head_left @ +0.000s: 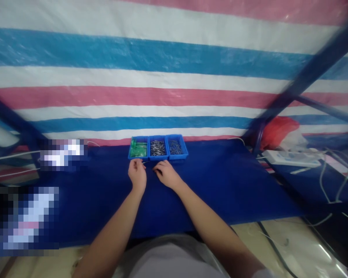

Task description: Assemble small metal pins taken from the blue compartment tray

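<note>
My left hand rests on the blue table cover with its fingers pinched on a thin metal pin that points right. My right hand lies close beside it, fingers curled down on the cover; what they hold, if anything, is hidden. Just beyond both hands stand three small blue bins in a row: the left bin holds green parts, the middle bin and the right bin hold several dark metal pins or screws.
A striped pink, white and blue tarp hangs behind the table. Blue metal frame bars cross at the right. A white power strip with cables and a red plastic bag lie at the right. Blurred patches sit at the left.
</note>
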### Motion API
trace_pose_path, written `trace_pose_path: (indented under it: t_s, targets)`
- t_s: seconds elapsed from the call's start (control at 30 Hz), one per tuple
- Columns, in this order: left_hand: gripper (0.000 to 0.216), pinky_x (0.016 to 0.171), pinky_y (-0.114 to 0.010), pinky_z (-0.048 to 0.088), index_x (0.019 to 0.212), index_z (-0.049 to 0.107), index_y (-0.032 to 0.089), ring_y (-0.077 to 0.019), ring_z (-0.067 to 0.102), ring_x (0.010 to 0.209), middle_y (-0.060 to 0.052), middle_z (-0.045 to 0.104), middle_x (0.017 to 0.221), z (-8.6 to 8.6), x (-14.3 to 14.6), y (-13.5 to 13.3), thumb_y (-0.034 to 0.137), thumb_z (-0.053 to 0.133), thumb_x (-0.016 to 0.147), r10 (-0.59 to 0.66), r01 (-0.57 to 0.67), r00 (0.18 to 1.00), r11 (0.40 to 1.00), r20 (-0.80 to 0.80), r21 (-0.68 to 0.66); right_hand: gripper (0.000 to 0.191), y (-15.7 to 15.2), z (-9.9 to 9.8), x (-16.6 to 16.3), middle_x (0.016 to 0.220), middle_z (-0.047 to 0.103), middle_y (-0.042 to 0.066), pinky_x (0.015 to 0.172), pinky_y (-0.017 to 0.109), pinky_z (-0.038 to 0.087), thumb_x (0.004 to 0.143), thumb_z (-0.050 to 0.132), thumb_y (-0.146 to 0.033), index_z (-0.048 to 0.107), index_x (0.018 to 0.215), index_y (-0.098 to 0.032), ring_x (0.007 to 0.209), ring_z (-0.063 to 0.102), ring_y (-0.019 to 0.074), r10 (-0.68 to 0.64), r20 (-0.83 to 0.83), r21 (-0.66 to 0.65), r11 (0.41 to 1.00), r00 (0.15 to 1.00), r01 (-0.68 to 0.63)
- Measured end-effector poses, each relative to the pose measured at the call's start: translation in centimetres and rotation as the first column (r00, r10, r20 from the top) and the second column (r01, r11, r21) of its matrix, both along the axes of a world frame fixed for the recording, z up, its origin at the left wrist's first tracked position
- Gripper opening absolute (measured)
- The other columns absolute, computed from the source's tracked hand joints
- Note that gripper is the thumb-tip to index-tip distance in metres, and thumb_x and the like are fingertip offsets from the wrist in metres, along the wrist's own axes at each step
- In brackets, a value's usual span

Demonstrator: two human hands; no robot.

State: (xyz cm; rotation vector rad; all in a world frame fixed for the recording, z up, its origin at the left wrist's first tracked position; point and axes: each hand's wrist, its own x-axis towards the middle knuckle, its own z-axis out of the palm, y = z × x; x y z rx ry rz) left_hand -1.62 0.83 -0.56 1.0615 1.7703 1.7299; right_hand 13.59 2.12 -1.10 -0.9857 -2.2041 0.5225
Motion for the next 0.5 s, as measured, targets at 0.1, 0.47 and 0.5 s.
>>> trace_pose_path:
  t_s: [0.1, 0.47, 0.5]
  targets:
    - [0.022, 0.063, -0.026, 0.045, 0.085, 0.061, 0.021, -0.0136, 0.057, 0.057, 0.003, 0.056, 0.06, 0.2, 0.3, -0.4, 0.037, 0.048, 0.095, -0.07, 0.071, 0.996, 0.997, -0.063, 0.013, 0.028, -0.1, 0.2, 0.0, 0.098, 0.071, 0.008, 0.092, 0.039, 0.049, 0.088, 0.054, -0.003, 0.072, 0.1, -0.019, 0.094, 0.06, 0.0222, -0.008, -0.043, -0.029, 1.0, 0.999, 0.006]
    - [0.012, 0.07, -0.028, 0.053, 0.097, 0.064, 0.02, -0.0174, 0.066, 0.086, -0.005, 0.068, 0.096, -0.8, 1.1, -0.3, 0.025, 0.062, 0.087, -0.291, 0.329, 0.912, 0.94, -0.29, 0.092, 0.022, 0.4, 0.5, -0.3, 0.1, 0.076, 0.007, 0.086, 0.036, 0.059, 0.081, 0.07, -0.03, 0.07, 0.101, -0.02, 0.091, 0.073, 0.0211, -0.293, -0.655, -0.428, 0.904, 0.697, -0.022]
    - [0.012, 0.07, -0.028, 0.053, 0.097, 0.064, 0.02, -0.017, 0.066, 0.084, -0.005, 0.068, 0.093, -0.9, 1.1, -0.3, 0.027, 0.062, 0.088, -0.31, 0.343, 0.912, 0.935, -0.267, 0.086, 0.025, 0.5, 0.4, -0.3, 0.1, 0.076, 0.008, 0.085, 0.037, 0.06, 0.08, 0.071, -0.032, 0.07, 0.101, -0.02, 0.089, 0.073, 0.0211, -0.308, -0.67, -0.45, 0.892, 0.676, -0.038]
